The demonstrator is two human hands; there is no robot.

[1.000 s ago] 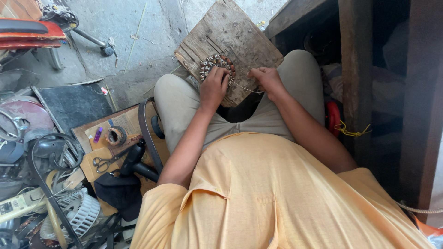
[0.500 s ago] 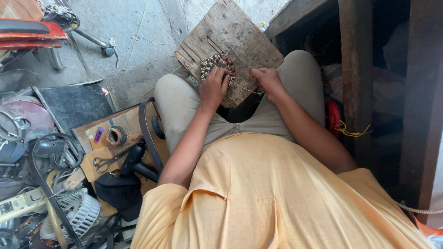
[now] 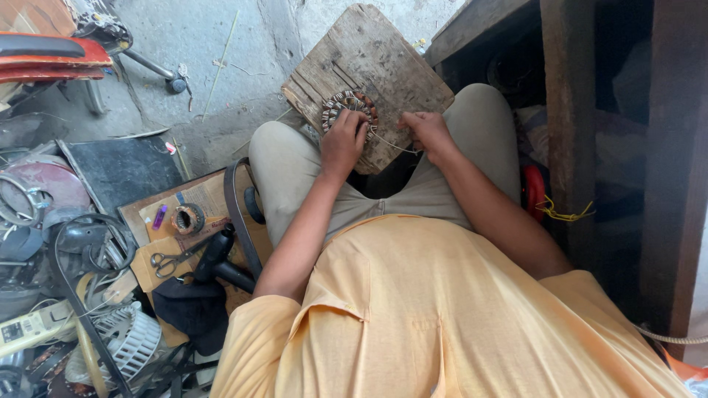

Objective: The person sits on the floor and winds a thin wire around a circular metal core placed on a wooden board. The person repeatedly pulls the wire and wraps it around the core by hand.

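Coils of copper wire ring the round motor part that lies on the worn wooden board propped across my knees. My left hand covers the near edge of that ring, fingers curled down onto the windings and pressing on them. My right hand sits just beside it on the board, closed into a loose fist around a thin wire that runs from the ring across to it. The two hands are close but not touching.

The board rests on my pale trousers, and my yellow shirt fills the lower part of the view. To my left, on a flat piece of brown cardboard, lie a roll of tape, a small purple lighter, a pair of scissors and a black tool with a thick handle. A dark belt loop curves along my thigh. Further left sits a heap of fan parts, with a white fan guard near the bottom. A red seat shows at the top left corner, above the grey concrete floor. Dark wooden posts stand to my right.
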